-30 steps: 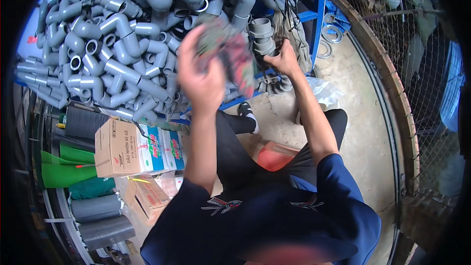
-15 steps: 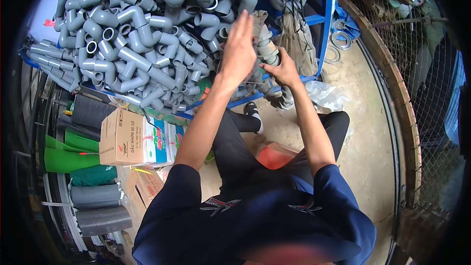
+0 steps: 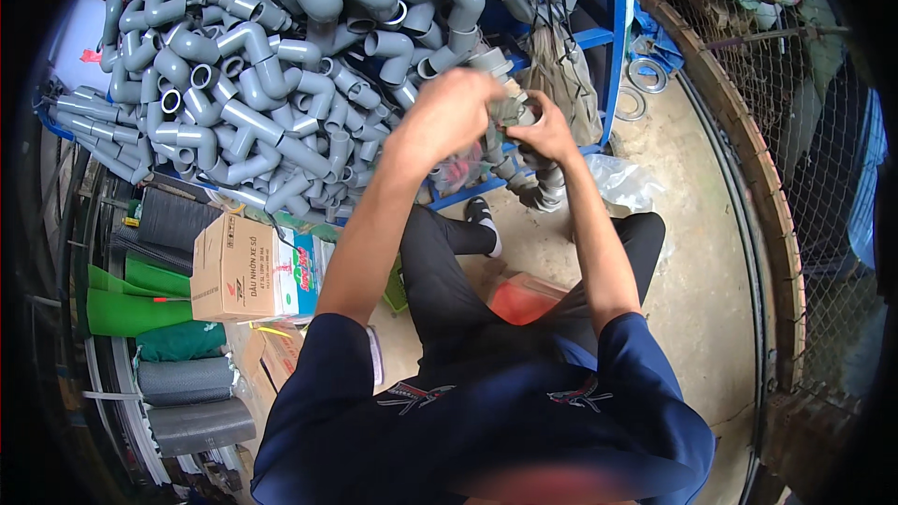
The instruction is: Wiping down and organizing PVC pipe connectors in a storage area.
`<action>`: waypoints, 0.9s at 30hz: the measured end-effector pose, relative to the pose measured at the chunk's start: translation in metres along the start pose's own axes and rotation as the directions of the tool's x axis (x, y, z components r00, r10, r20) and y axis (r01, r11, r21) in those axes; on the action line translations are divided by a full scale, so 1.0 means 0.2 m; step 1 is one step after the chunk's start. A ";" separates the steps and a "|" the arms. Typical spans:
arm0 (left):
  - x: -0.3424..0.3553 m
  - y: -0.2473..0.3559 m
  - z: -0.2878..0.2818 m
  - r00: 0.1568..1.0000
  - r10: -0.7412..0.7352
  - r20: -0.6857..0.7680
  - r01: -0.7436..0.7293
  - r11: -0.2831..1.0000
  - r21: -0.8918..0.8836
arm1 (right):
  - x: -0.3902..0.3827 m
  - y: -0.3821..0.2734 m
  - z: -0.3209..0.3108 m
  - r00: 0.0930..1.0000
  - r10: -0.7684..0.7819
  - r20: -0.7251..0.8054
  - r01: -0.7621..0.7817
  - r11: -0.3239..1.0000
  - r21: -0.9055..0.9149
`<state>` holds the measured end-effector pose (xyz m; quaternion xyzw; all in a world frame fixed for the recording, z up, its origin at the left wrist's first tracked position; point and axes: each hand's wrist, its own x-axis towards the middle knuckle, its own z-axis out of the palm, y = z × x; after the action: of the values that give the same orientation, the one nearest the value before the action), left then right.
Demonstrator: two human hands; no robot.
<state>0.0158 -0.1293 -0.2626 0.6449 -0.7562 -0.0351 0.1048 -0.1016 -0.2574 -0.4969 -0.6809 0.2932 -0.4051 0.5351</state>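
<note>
My right hand (image 3: 546, 135) is wrapped around a grey plastic pipe fitting (image 3: 512, 112), its thumb toward the left. My left hand (image 3: 447, 114) is at the fitting's upper left side, slightly smeared by motion. Its fingers are bent and closed toward the fitting; what they grip, if anything, is hidden. More grey ringed fittings (image 3: 538, 189) hang just below my right hand. A big heap of grey pipe elbows and tees (image 3: 271, 84) lies to the left and ahead.
A blue metal rack (image 3: 613, 47) edges the heap on the right, with a beige cloth sack (image 3: 569, 84) beside it. Clear plastic bags (image 3: 627, 183) and metal rings (image 3: 647, 76) lie on the floor. Cardboard boxes (image 3: 232, 266) stand at left; wire mesh (image 3: 814, 131) runs along the right.
My left hand has gone from stretched-out fingers pointing up to bent fingers beside the fitting, its forearm swinging left. My right hand keeps its hold, almost in place.
</note>
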 end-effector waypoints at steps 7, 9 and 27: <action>-0.04 0.04 0.22 0.986 -0.107 0.129 0.072 0.967 0.245 | -0.02 -0.07 -0.01 0.991 -0.073 0.114 0.086 0.989 -0.117; 0.00 0.15 0.06 0.972 -0.163 0.172 0.128 0.972 0.197 | 0.01 0.00 -0.02 0.988 -0.076 0.132 0.085 0.994 -0.062; -0.26 0.13 0.92 0.958 -0.049 -0.284 -0.007 0.982 -0.191 | -0.19 0.22 -0.17 0.922 -0.318 0.219 0.335 0.941 -0.041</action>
<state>-0.0395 -0.0883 -0.4431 0.6383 -0.7192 -0.0140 0.2740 -0.1476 -0.2541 -0.5445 -0.7791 0.1331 -0.4031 0.4613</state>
